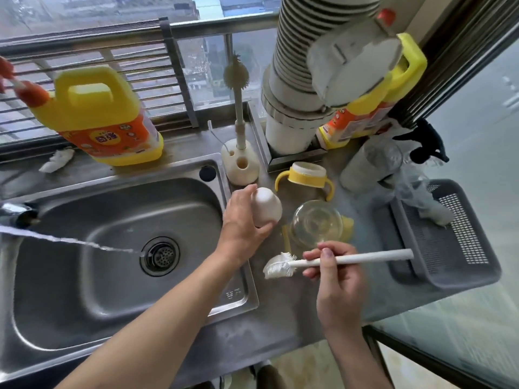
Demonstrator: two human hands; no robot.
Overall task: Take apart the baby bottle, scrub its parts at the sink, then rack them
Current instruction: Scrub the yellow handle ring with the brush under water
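My left hand (242, 217) grips the white domed bottle cap (266, 206) just right of the sink's edge. My right hand (335, 265) holds a white bottle brush (283, 266) by its handle, bristles pointing left over the counter. The clear glass bottle body (316, 223) stands on the counter between my hands. Behind it sits the yellow handled collar (307, 175). A thin stream of water (70, 240) runs across the steel sink (112, 220) toward the drain (160, 255).
A grey mesh rack basket (449, 242) sits at the right with crumpled plastic in it. Yellow detergent jugs (98, 116) stand behind the sink and at the back right. A cream brush stand (240, 161) with an upright brush and a large ribbed duct (303, 80) crowd the back.
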